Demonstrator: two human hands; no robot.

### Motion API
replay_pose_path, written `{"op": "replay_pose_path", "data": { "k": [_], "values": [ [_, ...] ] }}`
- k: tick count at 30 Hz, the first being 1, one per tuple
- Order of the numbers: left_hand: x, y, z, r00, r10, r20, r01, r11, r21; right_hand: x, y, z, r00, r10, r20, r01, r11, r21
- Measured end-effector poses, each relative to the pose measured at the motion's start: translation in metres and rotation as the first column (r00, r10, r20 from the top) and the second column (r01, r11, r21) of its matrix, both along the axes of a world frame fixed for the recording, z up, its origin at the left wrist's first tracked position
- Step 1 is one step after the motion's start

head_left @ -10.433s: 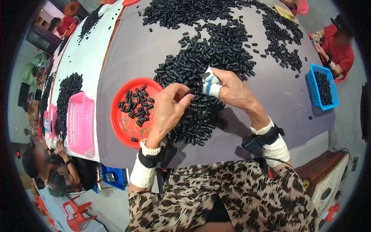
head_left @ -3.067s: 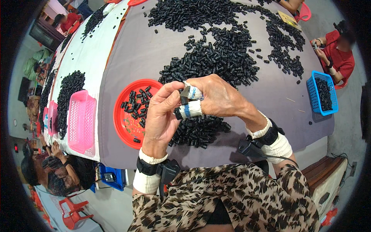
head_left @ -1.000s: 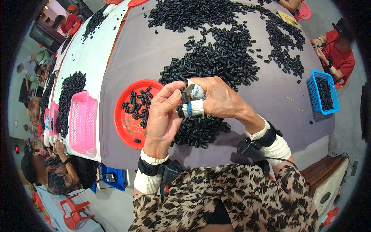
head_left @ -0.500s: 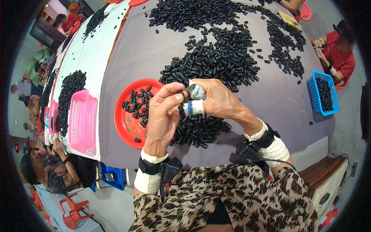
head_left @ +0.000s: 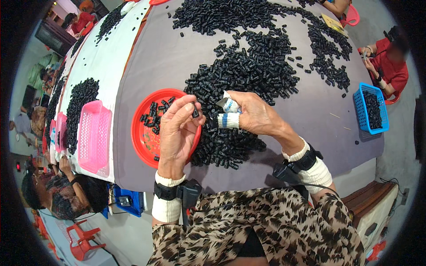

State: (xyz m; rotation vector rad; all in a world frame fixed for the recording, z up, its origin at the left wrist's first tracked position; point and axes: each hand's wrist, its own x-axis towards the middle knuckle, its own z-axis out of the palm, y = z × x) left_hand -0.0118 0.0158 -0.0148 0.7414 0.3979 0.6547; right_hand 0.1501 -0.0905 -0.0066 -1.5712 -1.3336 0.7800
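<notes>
Between the thumb and fingertips of my left hand (head_left: 175, 128) is a small black cylindrical piece (head_left: 195, 112), over the right edge of a red round tray (head_left: 138, 148). That tray holds more black pieces and some thin coloured scraps. My right hand (head_left: 259, 114) is closed around a small tool (head_left: 225, 102) with a thin grey metal tip and a white wrapping with blue marks; its exact kind is hidden by the fingers. A white knit cover (head_left: 228, 120) with a blue stripe sits at the fingers of that hand. Under and beyond both hands spreads a large heap of black pieces (head_left: 248, 66).
A pink basket (head_left: 94, 137) stands on the white cloth at left. At right, a blue basket (head_left: 361, 111) holds black pieces, near a co-worker in red (head_left: 392, 66). Another person (head_left: 66, 190) sits at lower left. A red stool (head_left: 82, 241) stands on the floor.
My hands have drawn apart: the left has moved left and slightly down with the black piece, away from the metal tip. The right has shifted slightly right.
</notes>
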Motion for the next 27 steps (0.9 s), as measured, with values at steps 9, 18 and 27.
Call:
{"op": "replay_pose_path", "data": {
  "k": [9, 18, 27],
  "values": [
    [-0.023, 0.028, -0.023, 0.993, 0.09, -0.073, -0.082, 0.99, 0.112, 0.003, -0.004, -0.002, 1.0, -0.002, -0.012, 0.001, 0.999, -0.047],
    [-0.059, 0.056, -0.049, 0.782, 0.453, -0.429, -0.255, 0.86, 0.443, 0.021, -0.017, -0.001, 0.986, -0.135, -0.095, 0.128, 0.989, -0.069],
    [0.004, 0.018, -0.041, 0.807, 0.264, -0.528, 0.136, 0.788, 0.601, 0.041, -0.032, -0.01, 0.956, -0.263, -0.127, 0.254, 0.964, -0.081]
  ]
}}
